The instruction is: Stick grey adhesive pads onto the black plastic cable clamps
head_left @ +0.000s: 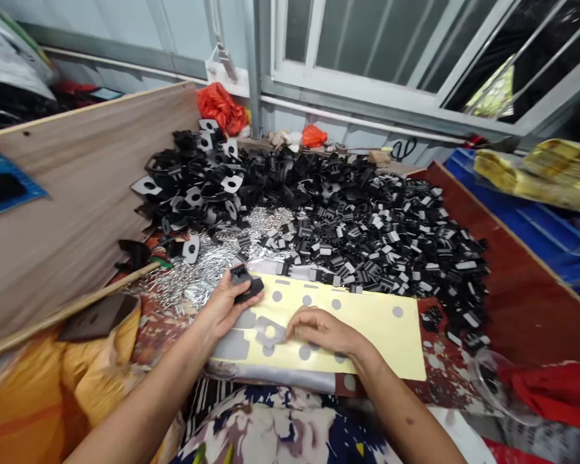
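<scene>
My left hand [225, 304] holds a small black plastic part [245, 285] between thumb and fingers, just above the left end of a yellow backing sheet [367, 328]. The sheet carries grey adhesive stickers [267, 332] and round grey dots. My right hand [319, 330] lies on the sheet with its fingertips pinched at the edge of a grey sticker with a hole in it. Whether the sticker is lifted I cannot tell. Beyond the sheet lies a big heap of black plastic parts [367, 238].
A pile of small shiny metal pieces [207, 264] lies left of the heap. A wooden board [67, 193] stands on the left, a red-brown board [522, 283] on the right. Red cloth [560, 390] and a blue crate [536, 225] sit to the right; orange bags [222, 106] are by the window.
</scene>
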Demonstrator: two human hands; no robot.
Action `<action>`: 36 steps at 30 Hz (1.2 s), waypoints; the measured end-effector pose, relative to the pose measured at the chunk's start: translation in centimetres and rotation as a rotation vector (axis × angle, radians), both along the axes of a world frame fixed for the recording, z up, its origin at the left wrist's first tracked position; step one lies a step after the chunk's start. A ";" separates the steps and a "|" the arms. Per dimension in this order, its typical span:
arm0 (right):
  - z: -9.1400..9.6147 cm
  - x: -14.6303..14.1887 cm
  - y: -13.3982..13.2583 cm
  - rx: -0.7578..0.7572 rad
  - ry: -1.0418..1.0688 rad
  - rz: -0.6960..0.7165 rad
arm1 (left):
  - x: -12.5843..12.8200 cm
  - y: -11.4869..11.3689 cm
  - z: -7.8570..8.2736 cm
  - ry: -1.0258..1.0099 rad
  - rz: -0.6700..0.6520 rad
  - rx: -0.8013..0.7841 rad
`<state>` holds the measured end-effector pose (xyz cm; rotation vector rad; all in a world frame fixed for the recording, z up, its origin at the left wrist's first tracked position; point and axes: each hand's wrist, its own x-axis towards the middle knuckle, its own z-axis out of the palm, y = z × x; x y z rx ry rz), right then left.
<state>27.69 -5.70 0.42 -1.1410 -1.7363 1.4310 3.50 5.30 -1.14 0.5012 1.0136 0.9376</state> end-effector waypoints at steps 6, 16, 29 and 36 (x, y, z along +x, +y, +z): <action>1.1 0.3 0.2 0.113 0.116 -0.421 | 0.0 -1.4 1.6 -0.039 -0.099 0.044; -0.1 -3.7 1.6 0.268 0.043 -0.695 | 2.7 -4.4 3.0 -0.346 -0.227 -0.005; -0.6 -4.3 1.7 0.271 0.000 -0.693 | 2.7 -4.7 2.5 -0.407 -0.247 -0.009; -0.1 -4.5 1.6 0.347 -0.116 -0.672 | 2.4 -5.0 2.5 -0.415 -0.269 0.020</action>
